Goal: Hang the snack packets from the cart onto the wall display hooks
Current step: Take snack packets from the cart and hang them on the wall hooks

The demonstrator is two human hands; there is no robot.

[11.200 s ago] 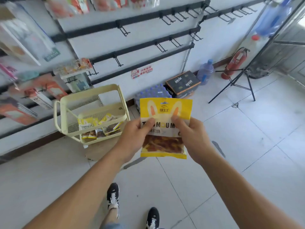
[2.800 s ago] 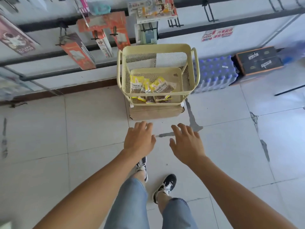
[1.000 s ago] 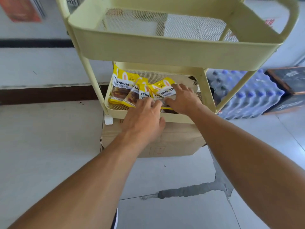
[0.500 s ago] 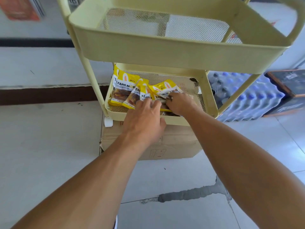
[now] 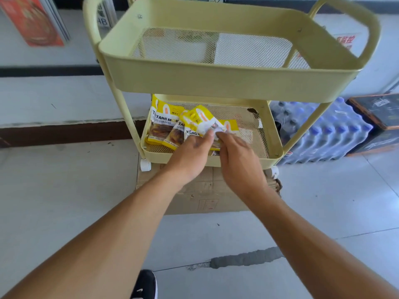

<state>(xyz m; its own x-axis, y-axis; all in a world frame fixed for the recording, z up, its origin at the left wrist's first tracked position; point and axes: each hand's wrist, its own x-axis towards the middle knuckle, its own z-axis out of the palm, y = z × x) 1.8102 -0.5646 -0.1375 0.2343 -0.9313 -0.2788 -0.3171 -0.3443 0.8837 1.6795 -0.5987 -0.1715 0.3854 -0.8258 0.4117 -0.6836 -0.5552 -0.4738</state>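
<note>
Pale glossy floor tiles (image 5: 64, 201) ran up to a white wall with a dark skirting strip (image 5: 64, 132) along its foot. Against that wall stood a pale yellow metal cart (image 5: 216, 83), two-tiered, with rounded tubular handles and smooth solid walls around wire-mesh bottoms. Its top tray (image 5: 226, 50) held nothing that could be seen through the mesh. The lower tray (image 5: 274, 147) held the snack packets (image 5: 166, 124): flat, shiny yellow-and-white pouches with a rabbit-ear design, bold black lettering and a clear window showing brown pieces inside. They lay overlapping in a loose fan toward the tray's left half, leaving bare mesh on the right.

Both hands reached into the lower tray from the front. The left hand (image 5: 190, 156) and the right hand (image 5: 235, 156) met over one lifted packet (image 5: 200, 120), whose crinkled top edge stood tilted above the rest. Fingertips of both hands pinched that packet near its lower part, the fingers drawn together around the film; the exact lie of each finger was blurred.

Under the cart sat a flattened brown cardboard box (image 5: 205, 197), matte and scuffed. To the right, a shrink-wrapped pack of blue-capped water bottles (image 5: 323, 134) rested on the floor beside a dark carton (image 5: 380, 111). An orange-red package (image 5: 32, 20) hung at the upper left.
</note>
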